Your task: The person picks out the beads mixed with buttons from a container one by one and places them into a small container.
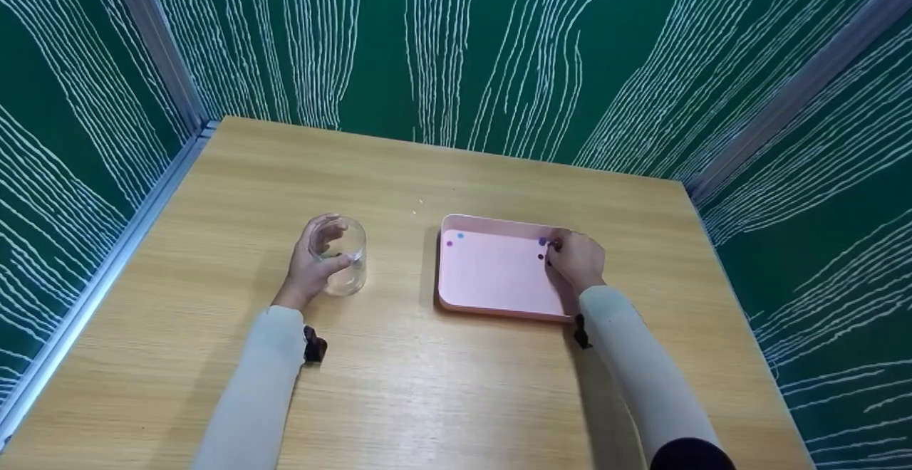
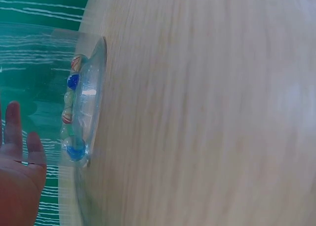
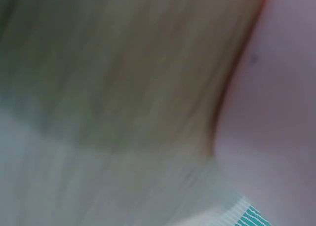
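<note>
My left hand holds a clear cylindrical container, fingers and thumb around its upper part. In the left wrist view, several glass marbles, some blue and some with red swirls, line the container's bottom, which is right at the tabletop. My right hand reaches into the right side of a shallow pink tray, fingertips down among small dark marbles. Whether it pinches one I cannot tell. Near the tray's far left corner lie a purple marble and a light blue marble.
Both stand on a light wooden table, the container left of the tray. Tiny white specks lie on the wood between and beyond them. Green walls with white wavy lines and metal posts surround the table's back and sides.
</note>
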`<control>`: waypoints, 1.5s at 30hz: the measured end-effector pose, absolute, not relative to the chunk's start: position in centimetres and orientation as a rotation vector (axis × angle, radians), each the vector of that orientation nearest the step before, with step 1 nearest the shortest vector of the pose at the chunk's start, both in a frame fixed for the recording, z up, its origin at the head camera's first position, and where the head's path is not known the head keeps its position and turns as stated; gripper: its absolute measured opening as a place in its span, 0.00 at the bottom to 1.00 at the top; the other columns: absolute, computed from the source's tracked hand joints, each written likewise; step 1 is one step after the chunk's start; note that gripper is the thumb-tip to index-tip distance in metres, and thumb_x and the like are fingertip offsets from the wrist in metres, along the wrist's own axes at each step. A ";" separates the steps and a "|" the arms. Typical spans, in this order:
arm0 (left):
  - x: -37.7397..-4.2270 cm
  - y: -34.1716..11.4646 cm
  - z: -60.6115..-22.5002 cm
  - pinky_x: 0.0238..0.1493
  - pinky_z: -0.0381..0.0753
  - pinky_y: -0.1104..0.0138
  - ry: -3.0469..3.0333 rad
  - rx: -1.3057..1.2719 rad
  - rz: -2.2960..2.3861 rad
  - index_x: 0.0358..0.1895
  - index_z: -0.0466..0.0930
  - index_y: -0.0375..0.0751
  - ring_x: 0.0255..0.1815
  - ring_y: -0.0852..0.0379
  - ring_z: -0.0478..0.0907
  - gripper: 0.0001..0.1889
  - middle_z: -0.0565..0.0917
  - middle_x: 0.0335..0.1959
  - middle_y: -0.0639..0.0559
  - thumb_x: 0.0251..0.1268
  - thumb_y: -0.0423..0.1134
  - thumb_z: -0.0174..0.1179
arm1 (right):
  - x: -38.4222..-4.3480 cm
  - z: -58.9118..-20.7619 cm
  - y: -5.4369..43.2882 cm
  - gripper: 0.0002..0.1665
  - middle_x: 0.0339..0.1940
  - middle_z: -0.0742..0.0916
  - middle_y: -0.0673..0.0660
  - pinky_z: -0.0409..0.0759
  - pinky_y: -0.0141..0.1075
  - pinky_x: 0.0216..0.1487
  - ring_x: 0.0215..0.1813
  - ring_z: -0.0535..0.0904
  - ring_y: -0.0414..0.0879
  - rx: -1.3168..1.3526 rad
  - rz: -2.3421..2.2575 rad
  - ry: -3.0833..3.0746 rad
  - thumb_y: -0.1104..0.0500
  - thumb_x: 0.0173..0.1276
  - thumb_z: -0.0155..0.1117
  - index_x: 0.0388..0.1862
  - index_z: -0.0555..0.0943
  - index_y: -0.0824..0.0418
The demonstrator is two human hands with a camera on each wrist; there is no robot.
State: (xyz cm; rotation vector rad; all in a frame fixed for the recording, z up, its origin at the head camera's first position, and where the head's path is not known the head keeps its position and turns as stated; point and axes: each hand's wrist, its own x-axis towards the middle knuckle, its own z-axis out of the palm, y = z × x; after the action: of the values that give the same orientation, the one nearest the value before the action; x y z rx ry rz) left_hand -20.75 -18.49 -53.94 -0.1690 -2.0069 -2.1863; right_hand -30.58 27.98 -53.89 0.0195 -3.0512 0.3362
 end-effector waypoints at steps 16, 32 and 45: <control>-20.6 -18.4 -53.6 0.67 0.52 0.46 -2.030 -0.142 -2.206 0.67 0.61 0.35 0.66 0.38 0.64 0.38 0.73 0.62 0.36 0.49 0.24 0.65 | -30.4 -53.7 27.9 0.13 0.39 0.89 0.55 0.74 0.43 0.37 0.34 0.78 0.49 0.022 0.369 -3.020 0.57 0.63 0.61 0.44 0.86 0.53; -20.6 -18.4 -53.7 0.65 0.54 0.47 -2.005 -0.154 -2.195 0.66 0.63 0.36 0.64 0.42 0.67 0.37 0.72 0.62 0.34 0.48 0.23 0.64 | -30.2 -53.1 27.8 0.11 0.40 0.86 0.52 0.74 0.38 0.37 0.42 0.78 0.49 -0.227 0.782 -3.036 0.56 0.63 0.61 0.43 0.86 0.49; -20.1 -18.3 -52.6 0.66 0.52 0.45 -1.998 -0.152 -2.224 0.66 0.61 0.32 0.65 0.37 0.64 0.37 0.71 0.62 0.30 0.48 0.22 0.64 | -30.0 -52.5 27.6 0.10 0.43 0.85 0.51 0.76 0.34 0.27 0.41 0.79 0.48 -0.406 1.008 -2.966 0.54 0.63 0.62 0.42 0.85 0.49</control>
State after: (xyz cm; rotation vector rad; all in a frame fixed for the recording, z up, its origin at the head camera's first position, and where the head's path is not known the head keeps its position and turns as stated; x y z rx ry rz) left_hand -20.08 -18.28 -52.64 -0.1524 -1.9981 -2.2244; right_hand -29.98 27.64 -52.48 -0.4063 -2.9659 1.0082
